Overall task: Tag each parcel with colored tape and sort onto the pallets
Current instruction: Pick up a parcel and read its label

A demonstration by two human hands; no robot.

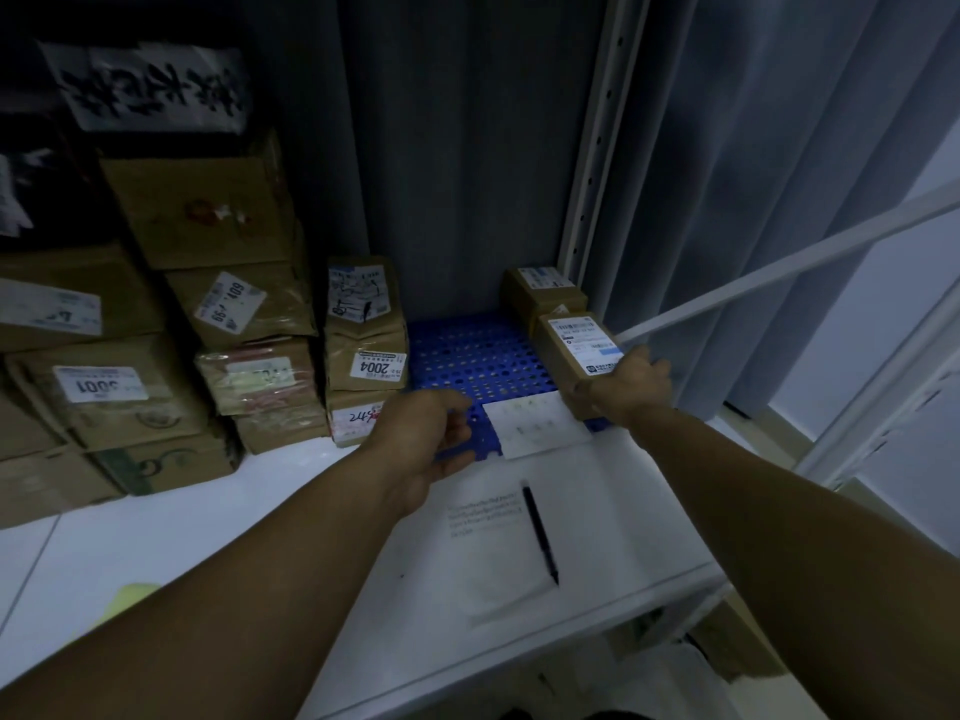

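Where the blue pallet (467, 356) fills the middle of the frame, finds the right hand (631, 381) curled round the near end of the labelled parcel (574, 350), thumb at the left corner, fingers over the right edge. Places that parcel on the pallet's right side, long axis running from lower right to upper left away from the hand, just in front of a second small parcel (540, 288) and apparently touching it. Leaves the left hand (431, 433) holding nothing, fingers loose and apart, hovering over the pallet's near edge beside a white sheet (540, 426). Puts the right hand plainly nearer, on the box itself; the left lies well apart, across the sheet. Shows no coloured tape on the parcel from this angle. Judges the placing nearly done, needing only a release or a small push rearward along that axis. Keeps a pen (540, 532) lower down on the white tabletop (597, 501).
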